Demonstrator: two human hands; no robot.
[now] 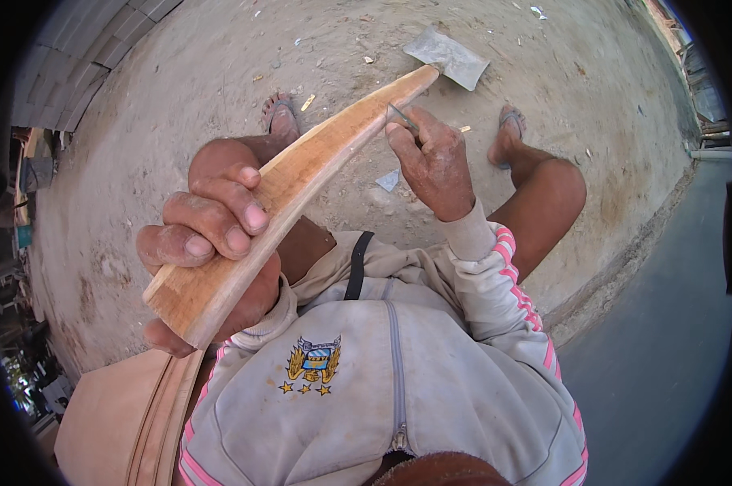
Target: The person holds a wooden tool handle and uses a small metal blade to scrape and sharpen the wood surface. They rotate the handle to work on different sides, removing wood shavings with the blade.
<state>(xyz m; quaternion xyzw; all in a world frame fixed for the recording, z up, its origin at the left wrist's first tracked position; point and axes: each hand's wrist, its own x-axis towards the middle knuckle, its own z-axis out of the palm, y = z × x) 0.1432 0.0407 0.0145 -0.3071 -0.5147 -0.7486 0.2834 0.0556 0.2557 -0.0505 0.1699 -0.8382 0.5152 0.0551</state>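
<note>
My left hand (212, 219) is wrapped around the wide near end of a long, smooth piece of wood (301, 178), its fingers over the top face. The wood tapers and slants up to the far right. Near the narrow end, my right hand (435, 158) pinches a thin, flat scraper piece (404, 119), perhaps glass, against the wood's edge. Just past the tip is a grey flat plate (451, 57); I cannot tell whether it is joined to the wood or lies behind it.
Sandy ground (528, 73) lies around my sandalled feet, with a pale angular shard (389, 180) between them. Flat wooden boards (115, 405) are at the lower left. Stacked grey blocks (74, 57) stand at the far left, and a smooth grey slab (649, 324) runs along the right.
</note>
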